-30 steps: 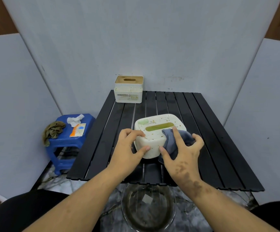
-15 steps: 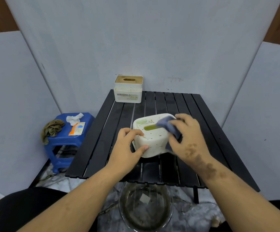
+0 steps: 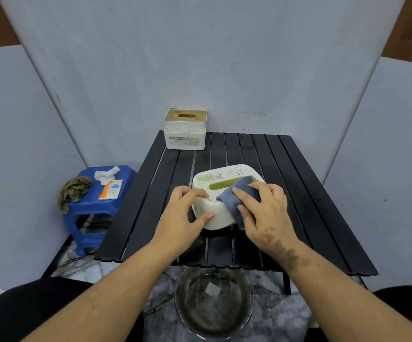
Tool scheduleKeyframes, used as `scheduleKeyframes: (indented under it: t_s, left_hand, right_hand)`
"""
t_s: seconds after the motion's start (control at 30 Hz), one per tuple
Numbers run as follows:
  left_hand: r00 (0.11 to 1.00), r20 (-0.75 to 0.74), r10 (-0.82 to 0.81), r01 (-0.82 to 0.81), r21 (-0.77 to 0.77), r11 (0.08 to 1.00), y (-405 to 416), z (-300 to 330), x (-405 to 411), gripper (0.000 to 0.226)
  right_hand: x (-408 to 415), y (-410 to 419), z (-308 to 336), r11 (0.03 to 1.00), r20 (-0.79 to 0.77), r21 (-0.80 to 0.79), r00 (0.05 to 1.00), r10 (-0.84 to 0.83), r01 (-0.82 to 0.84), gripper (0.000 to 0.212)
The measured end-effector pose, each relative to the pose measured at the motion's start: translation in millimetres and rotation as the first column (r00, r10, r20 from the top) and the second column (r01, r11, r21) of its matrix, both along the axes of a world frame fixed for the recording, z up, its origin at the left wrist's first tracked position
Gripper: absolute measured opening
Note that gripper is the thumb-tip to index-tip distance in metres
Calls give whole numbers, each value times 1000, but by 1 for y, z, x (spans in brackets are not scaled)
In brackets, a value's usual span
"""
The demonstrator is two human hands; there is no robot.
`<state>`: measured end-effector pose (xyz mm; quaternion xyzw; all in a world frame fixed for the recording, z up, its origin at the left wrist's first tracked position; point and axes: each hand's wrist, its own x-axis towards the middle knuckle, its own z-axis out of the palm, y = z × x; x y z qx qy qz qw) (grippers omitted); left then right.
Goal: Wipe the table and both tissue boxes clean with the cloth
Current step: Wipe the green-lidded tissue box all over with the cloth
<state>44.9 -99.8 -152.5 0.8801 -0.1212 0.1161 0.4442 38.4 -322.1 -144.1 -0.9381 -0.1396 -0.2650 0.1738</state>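
A cream tissue box [image 3: 218,211] with a green slot and brown specks stands near the middle of the black slatted table [image 3: 298,198]. My left hand [image 3: 184,215] grips its near left corner, thumb on the front wall. My right hand [image 3: 265,213] presses a grey-blue cloth [image 3: 234,193] onto the box's top right part, with the cloth hanging down the front right side. A second tissue box [image 3: 185,130], white with a wooden lid, stands at the table's far left corner, also speckled.
A blue plastic stool [image 3: 96,208] left of the table carries an olive rag [image 3: 73,191], a crumpled tissue and an orange packet. A glass bowl [image 3: 213,302] sits on the floor below the table's near edge. Grey panels close in three sides.
My right hand lifted the cloth from the box's front right side onto the top, then slid it back toward the near right edge. The left hand kept its grip.
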Motion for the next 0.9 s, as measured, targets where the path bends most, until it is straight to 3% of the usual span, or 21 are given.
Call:
scheduleKeyframes:
  t_s: [0.13, 0.27, 0.47, 0.6, 0.77, 0.9]
  left_hand:
    - [1000, -21, -3, 3, -15, 1000, 0, 1, 0, 40]
    - [1000, -31, 0, -1, -18, 1000, 0, 3, 0, 39]
    - [1000, -28, 9, -9, 9, 1000, 0, 4, -1, 39]
    - [1000, -18, 10, -9, 43, 999, -1, 6, 0, 39]
    - [1000, -4, 5, -5, 53, 999, 2, 3, -1, 40]
    - [1000, 7, 14, -15, 37, 999, -1, 2, -1, 41]
  right_hand:
    - [17, -11, 8, 989, 18, 145, 999, 34, -36, 19]
    - [23, -9, 16, 986, -15, 164, 1000, -6, 8, 12]
    - [27, -7, 54, 998, 0, 46, 999, -51, 51, 12]
    - [27, 2, 94, 923, 203, 370, 978, 34, -109, 5]
    - [25, -4, 34, 985, 68, 115, 990, 120, -127, 10]
    - [18, -7, 27, 976, 70, 102, 980, 186, -192, 22]
